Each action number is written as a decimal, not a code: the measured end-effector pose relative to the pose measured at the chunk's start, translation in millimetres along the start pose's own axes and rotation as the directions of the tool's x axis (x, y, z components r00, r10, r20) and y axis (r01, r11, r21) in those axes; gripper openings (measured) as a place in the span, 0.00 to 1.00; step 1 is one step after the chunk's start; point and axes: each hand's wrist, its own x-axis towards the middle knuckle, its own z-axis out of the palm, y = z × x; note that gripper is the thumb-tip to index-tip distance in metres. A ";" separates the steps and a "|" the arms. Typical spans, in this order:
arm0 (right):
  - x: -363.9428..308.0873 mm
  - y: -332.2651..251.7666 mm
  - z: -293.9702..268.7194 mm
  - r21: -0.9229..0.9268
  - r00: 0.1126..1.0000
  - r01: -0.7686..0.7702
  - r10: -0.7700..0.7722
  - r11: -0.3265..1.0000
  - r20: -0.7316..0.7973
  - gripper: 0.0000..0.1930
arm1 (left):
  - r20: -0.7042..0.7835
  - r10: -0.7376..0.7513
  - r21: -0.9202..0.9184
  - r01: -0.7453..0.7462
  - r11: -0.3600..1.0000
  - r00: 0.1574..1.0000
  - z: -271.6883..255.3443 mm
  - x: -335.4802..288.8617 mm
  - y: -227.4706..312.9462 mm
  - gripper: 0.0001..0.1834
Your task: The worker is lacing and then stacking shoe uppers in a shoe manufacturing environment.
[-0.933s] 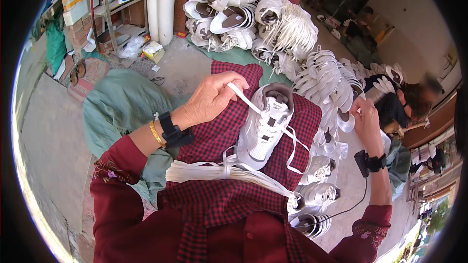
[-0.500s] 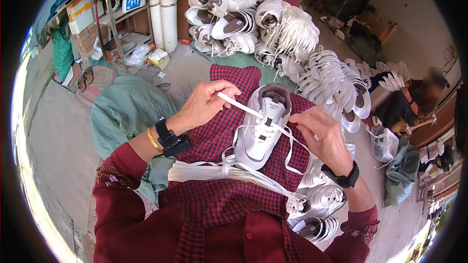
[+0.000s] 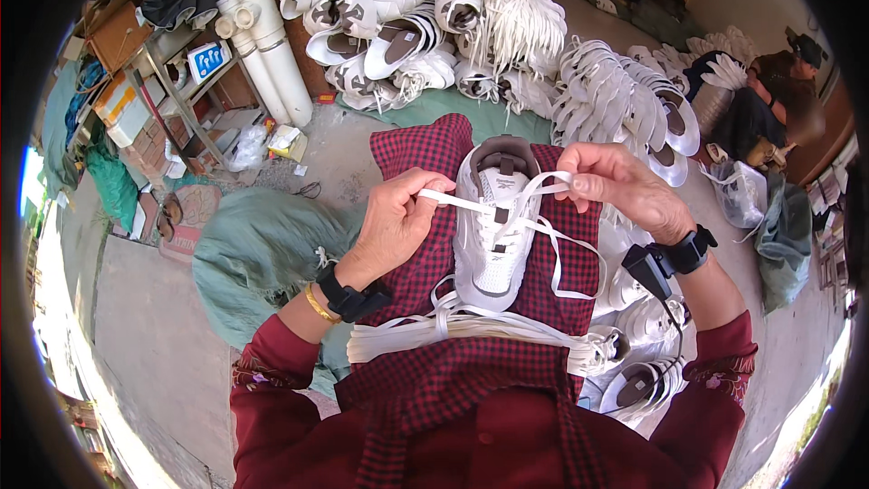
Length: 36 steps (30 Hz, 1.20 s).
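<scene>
A white and grey sneaker (image 3: 493, 254) rests on my lap, on a red-and-black checked apron (image 3: 421, 172), its heel pointing away from me. A white shoelace (image 3: 466, 203) is threaded through its eyelets. My left hand (image 3: 396, 226) pinches the lace on the left of the shoe and holds it taut. On the other side my right hand (image 3: 625, 188) grips a loop of lace between thumb and fingers. A loose length of lace trails down the right side onto the apron. Below the toe lies a tied bundle of white laces (image 3: 398, 335).
Stacked white shoe uppers (image 3: 507, 27) stand ahead, with more uppers (image 3: 647, 326) by my right arm. Green cloth (image 3: 253, 254) lies at my left. White pipes (image 3: 262, 45) and a metal shelf (image 3: 172, 100) are beyond. Another person (image 3: 769, 109) sits at the far right.
My right hand has moved up and now holds a lace loop near the shoe's collar. My left hand has lowered slightly, still pinching its lace. The whole view has shifted and tilted.
</scene>
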 end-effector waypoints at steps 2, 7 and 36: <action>-17.0 6.3 -4.5 0.435 0.991 0.087 -0.032 0.896 -0.131 0.17 | -0.009 0.091 0.036 -0.090 0.995 0.996 4.1 0.5 4.4 0.12; -30.2 51.8 1.9 0.703 0.922 0.317 -0.032 0.636 -0.387 0.14 | 0.055 0.058 0.097 -0.063 0.993 0.997 4.4 -2.4 18.2 0.08; 12.1 53.9 11.5 -0.285 0.961 0.254 -0.274 0.924 -0.034 0.17 | 0.385 0.229 0.319 -0.362 0.876 0.894 -7.6 22.4 29.1 0.08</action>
